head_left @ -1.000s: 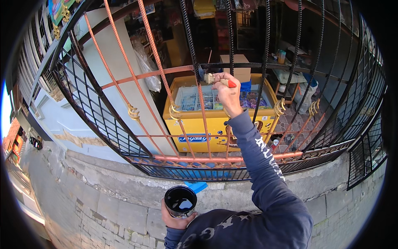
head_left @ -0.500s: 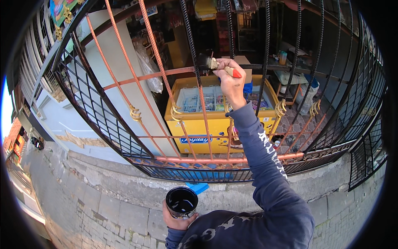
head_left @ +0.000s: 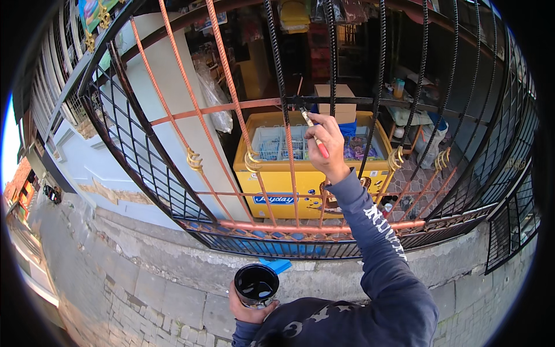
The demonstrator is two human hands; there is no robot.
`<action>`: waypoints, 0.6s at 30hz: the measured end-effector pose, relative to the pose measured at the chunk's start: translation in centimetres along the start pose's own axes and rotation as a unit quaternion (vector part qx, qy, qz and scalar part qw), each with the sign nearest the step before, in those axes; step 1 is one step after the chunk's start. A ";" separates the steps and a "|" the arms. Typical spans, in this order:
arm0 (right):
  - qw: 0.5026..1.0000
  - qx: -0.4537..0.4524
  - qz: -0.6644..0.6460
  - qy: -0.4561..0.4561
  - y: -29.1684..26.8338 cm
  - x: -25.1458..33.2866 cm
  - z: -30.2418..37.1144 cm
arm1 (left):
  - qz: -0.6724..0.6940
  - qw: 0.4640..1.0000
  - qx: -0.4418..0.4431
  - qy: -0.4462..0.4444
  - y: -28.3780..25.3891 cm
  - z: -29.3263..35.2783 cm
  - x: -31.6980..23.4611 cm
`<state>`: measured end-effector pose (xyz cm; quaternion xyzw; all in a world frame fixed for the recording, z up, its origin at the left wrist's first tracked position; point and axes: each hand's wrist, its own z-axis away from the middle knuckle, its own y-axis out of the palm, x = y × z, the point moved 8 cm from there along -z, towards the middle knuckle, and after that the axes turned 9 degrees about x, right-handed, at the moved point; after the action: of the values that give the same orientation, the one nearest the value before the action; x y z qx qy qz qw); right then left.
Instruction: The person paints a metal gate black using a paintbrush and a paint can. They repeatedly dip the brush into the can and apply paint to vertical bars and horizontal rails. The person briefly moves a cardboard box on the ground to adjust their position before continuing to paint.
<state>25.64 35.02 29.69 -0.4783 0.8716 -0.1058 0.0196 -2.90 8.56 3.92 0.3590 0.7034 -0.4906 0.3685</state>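
My right hand (head_left: 326, 141) is closed round the handle of a paintbrush (head_left: 315, 134), pale with a red end. Its dark bristles lie against the crossbar (head_left: 300, 100) of a metal grille, just right of an upright bar. Around the bristles the crossbar is black; further left it is copper-coloured (head_left: 257, 104). That upright bar (head_left: 280, 63) is black above and copper below the crossbar. Low in front of me, my left hand (head_left: 245, 309) grips a can of black paint (head_left: 256, 283), open at the top with glossy paint inside.
Behind the grille stands a yellow chest freezer (head_left: 277, 180) with baskets inside and a cardboard box (head_left: 335, 99) on it. Gold ornaments (head_left: 252, 162) sit on the bars. A blue object (head_left: 277, 266) lies by the concrete ledge (head_left: 324, 274). Paving (head_left: 133, 301) stretches to the left.
My right hand has moved slightly lower and turned, so the brush now points up and left to the crossbar. The view has shifted a little. My left hand still holds the can.
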 end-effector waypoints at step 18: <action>0.957 0.195 0.212 -0.047 3.5 0.8 0.3 | 0.035 0.999 0.001 0.017 0.1 -0.1 0.6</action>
<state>22.37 36.16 28.77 -0.2743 0.9134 -0.2445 0.1752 -3.11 8.80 3.38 0.3922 0.6962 -0.4718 0.3728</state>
